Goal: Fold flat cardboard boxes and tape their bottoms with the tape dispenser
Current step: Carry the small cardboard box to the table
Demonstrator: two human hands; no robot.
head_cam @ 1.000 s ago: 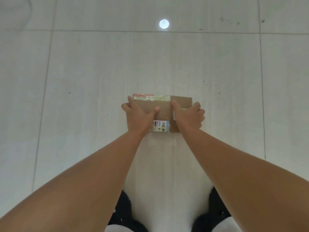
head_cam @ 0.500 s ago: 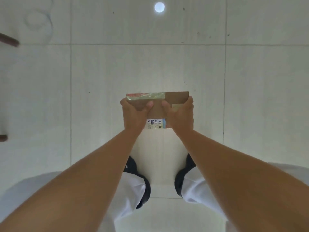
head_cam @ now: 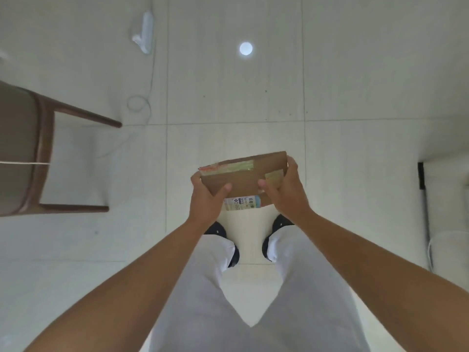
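Chair (head_cam: pixel 22 153): brown, at the far left on the pale tiled floor (head_cam: pixel 355 85).
Left hand (head_cam: pixel 206 196): fingers curled under the left end of the flat cardboard box (head_cam: pixel 243 177), thumb on top.
Flat cardboard box: held in the air in front of the person, above the shoes (head_cam: pixel 215 228), old tape along its far edge.
Right hand (head_cam: pixel 286 189): grips the box's right end, thumb on top.

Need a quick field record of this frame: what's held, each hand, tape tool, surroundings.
held: flat cardboard box, above the floor, old tape and a label on it
left hand: grips box's left end, thumb on top
right hand: grips box's right end, thumb on top
tape dispenser: not in view
surroundings: chair at left, white cable on floor
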